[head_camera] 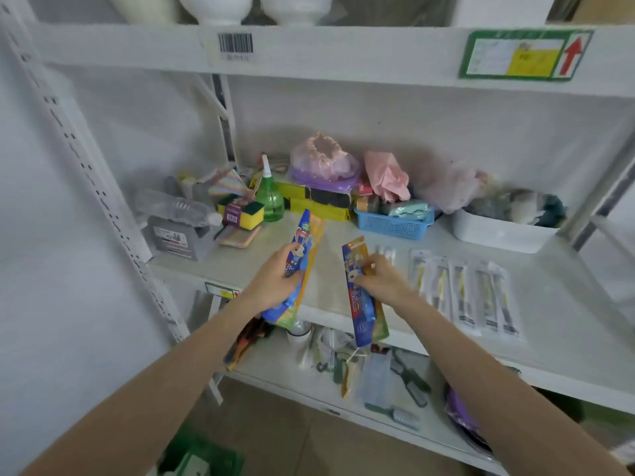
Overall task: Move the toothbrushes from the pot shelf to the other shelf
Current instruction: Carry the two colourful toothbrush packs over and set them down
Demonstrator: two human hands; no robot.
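My left hand (275, 280) grips a blue and orange toothbrush pack (305, 242) with a rabbit picture, held over the front of the middle shelf (556, 324). My right hand (381, 280) grips a second pack of the same kind (360, 304), tilted, its lower end hanging past the shelf edge. Several clear-wrapped toothbrushes (464, 293) lie side by side on the shelf to the right of my right hand. White pots (220, 8) stand on the top shelf.
At the back of the middle shelf stand a green spray bottle (271, 197), sponges (240, 211), a blue basket (395, 225), a white tub (498, 231) and bags. The lower shelf (275, 369) holds brushes and small items.
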